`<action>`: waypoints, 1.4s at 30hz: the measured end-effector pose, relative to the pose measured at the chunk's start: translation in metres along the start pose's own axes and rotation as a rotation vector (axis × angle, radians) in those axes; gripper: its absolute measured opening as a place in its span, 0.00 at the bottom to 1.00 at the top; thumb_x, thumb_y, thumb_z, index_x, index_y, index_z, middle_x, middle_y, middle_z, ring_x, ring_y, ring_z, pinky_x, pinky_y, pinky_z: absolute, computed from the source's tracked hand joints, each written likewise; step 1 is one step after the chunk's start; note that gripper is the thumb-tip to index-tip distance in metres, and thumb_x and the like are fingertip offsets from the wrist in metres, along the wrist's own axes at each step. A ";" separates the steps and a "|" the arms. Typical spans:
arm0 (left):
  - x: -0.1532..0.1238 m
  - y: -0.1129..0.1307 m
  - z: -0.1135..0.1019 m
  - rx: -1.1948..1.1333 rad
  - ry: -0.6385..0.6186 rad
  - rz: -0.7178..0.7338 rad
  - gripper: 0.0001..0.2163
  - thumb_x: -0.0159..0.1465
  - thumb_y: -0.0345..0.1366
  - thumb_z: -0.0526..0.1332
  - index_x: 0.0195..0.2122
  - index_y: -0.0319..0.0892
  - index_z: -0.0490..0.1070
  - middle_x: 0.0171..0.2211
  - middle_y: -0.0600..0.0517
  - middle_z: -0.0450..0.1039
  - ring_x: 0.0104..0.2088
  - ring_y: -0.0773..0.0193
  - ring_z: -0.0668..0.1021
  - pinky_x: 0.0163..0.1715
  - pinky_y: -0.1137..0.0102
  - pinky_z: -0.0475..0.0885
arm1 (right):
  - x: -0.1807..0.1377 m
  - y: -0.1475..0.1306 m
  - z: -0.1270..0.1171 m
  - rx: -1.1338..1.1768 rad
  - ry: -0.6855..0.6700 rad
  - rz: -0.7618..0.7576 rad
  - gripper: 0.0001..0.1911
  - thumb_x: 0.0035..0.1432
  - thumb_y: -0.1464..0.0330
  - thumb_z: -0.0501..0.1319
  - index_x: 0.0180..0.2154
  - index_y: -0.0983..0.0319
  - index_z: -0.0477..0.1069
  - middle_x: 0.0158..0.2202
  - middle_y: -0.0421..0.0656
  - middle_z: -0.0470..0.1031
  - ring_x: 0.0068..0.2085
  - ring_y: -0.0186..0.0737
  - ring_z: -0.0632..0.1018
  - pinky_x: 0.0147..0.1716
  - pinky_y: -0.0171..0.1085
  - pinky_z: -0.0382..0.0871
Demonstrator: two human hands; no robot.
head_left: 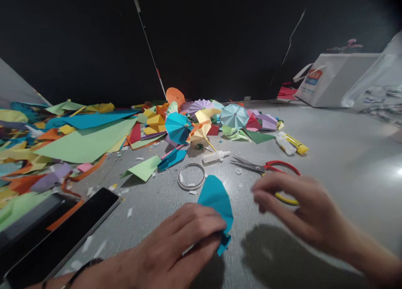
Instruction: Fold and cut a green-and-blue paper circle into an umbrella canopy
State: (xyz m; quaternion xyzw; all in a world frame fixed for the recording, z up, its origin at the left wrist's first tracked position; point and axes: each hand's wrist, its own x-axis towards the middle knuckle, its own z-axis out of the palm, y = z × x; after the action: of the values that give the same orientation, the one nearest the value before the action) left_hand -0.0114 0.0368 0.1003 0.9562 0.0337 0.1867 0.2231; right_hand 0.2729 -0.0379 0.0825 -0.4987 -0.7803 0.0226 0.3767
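My left hand (191,234) is closed on a blue pleated paper umbrella (216,197), partly folded, near the front middle of the table. Its lower end is crumpled and pokes out under my fingers. A thin pale edge shows between those fingers. Over the table to the right hovers my right hand (292,205), thumb and fingertips brought together, with nothing visible in them. Just behind it lie scissors (264,167) with red and yellow handles, partly covered by that hand. A grey ring (191,176) lies beyond the blue paper, and a small white glue bottle (216,156) behind it.
Folded paper umbrellas (234,116) and other paper shapes pile up along the back. Coloured sheets (91,140) and scraps cover the left, beside a dark phone-like slab (69,234). A yellow tube (295,142) lies back right, before a white bag (342,80).
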 end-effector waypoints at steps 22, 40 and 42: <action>0.003 0.004 0.011 0.274 0.061 0.120 0.16 0.77 0.26 0.49 0.52 0.31 0.78 0.50 0.37 0.81 0.53 0.51 0.80 0.60 0.63 0.73 | -0.021 -0.043 0.054 0.177 0.139 0.021 0.08 0.64 0.76 0.64 0.44 0.59 0.73 0.35 0.41 0.75 0.33 0.36 0.78 0.29 0.36 0.74; -0.001 -0.023 0.038 0.266 0.424 0.176 0.13 0.77 0.24 0.52 0.46 0.29 0.77 0.49 0.38 0.79 0.53 0.53 0.76 0.54 0.57 0.71 | -0.031 -0.033 0.059 0.022 0.110 -0.102 0.10 0.68 0.80 0.59 0.47 0.62 0.72 0.39 0.42 0.74 0.37 0.36 0.74 0.35 0.35 0.70; -0.001 -0.022 0.034 0.264 0.424 0.207 0.12 0.76 0.23 0.52 0.47 0.28 0.76 0.48 0.37 0.80 0.51 0.53 0.77 0.53 0.57 0.73 | -0.029 -0.034 0.056 0.005 0.096 -0.139 0.12 0.67 0.81 0.59 0.47 0.63 0.72 0.39 0.42 0.74 0.37 0.36 0.74 0.36 0.36 0.69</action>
State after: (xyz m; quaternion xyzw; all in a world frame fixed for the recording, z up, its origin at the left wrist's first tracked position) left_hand 0.0010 0.0422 0.0626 0.9149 0.0057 0.3984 0.0642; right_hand 0.2188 -0.0590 0.0401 -0.4430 -0.7940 -0.0257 0.4155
